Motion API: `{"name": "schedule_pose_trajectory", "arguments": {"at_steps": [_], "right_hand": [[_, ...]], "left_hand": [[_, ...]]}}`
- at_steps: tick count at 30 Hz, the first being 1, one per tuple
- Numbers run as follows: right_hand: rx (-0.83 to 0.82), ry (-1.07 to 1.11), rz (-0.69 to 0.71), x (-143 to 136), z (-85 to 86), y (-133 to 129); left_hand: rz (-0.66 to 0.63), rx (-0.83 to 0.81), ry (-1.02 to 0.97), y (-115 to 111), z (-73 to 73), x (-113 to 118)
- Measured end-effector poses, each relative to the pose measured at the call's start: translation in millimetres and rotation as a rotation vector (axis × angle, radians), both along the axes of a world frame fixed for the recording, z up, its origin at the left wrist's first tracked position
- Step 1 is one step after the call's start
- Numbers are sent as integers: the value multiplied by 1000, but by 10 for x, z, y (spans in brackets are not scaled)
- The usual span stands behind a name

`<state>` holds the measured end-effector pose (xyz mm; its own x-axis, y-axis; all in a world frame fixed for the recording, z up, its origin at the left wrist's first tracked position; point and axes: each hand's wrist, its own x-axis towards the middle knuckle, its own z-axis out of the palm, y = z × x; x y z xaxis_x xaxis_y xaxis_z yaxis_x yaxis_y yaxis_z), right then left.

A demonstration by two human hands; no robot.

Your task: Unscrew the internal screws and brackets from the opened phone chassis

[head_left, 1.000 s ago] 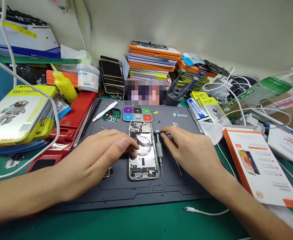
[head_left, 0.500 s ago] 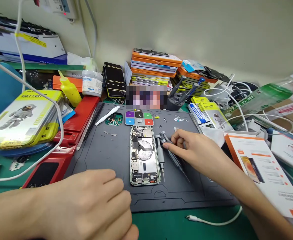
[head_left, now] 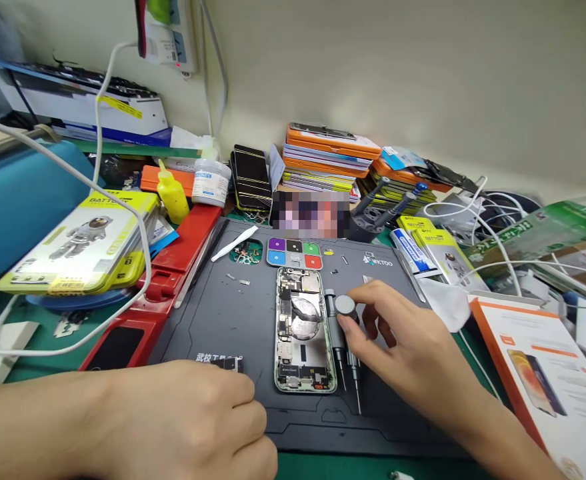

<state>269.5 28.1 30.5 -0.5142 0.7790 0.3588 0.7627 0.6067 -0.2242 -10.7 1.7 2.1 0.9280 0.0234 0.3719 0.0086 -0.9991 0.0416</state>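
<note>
The opened phone (head_left: 305, 333) lies on a dark grey work mat (head_left: 197, 327), its inner parts showing and the battery space bare. Beside its right edge is one grey screwdriver (head_left: 337, 330). A second screwdriver (head_left: 354, 373) points its tip toward me, its round cap between the thumb and index finger of my right hand (head_left: 397, 333). My left hand (head_left: 193, 420) is curled closed at the lower left. Just beyond its knuckles shows a small dark phone part (head_left: 233, 364); whether my fingers touch it is hidden.
Behind the phone sit a coloured screw tray (head_left: 294, 253) and a white pry tool (head_left: 235, 243). A screwdriver holder (head_left: 365, 223) stands at the back. Battery boxes (head_left: 83, 233) and a red tool (head_left: 173, 267) line the left; a phone-printed box (head_left: 533, 373) lies right.
My right hand now tilts the second screwdriver's cap up toward me, its shaft swung nearer the first. The view has shifted, and the dark part shows beyond my left hand.
</note>
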Motion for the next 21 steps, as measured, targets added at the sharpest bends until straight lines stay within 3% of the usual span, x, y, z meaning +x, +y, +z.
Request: {"name": "schedule_pose_trajectory", "arguments": {"at_steps": [14,21], "right_hand": [[28,45,-35,29,-57,-28],[53,472,-142,-80,-72,-94]], "left_hand": [[0,3,-30,44,-29,-5],[70,31,-58,-15,-31,-56]]}}
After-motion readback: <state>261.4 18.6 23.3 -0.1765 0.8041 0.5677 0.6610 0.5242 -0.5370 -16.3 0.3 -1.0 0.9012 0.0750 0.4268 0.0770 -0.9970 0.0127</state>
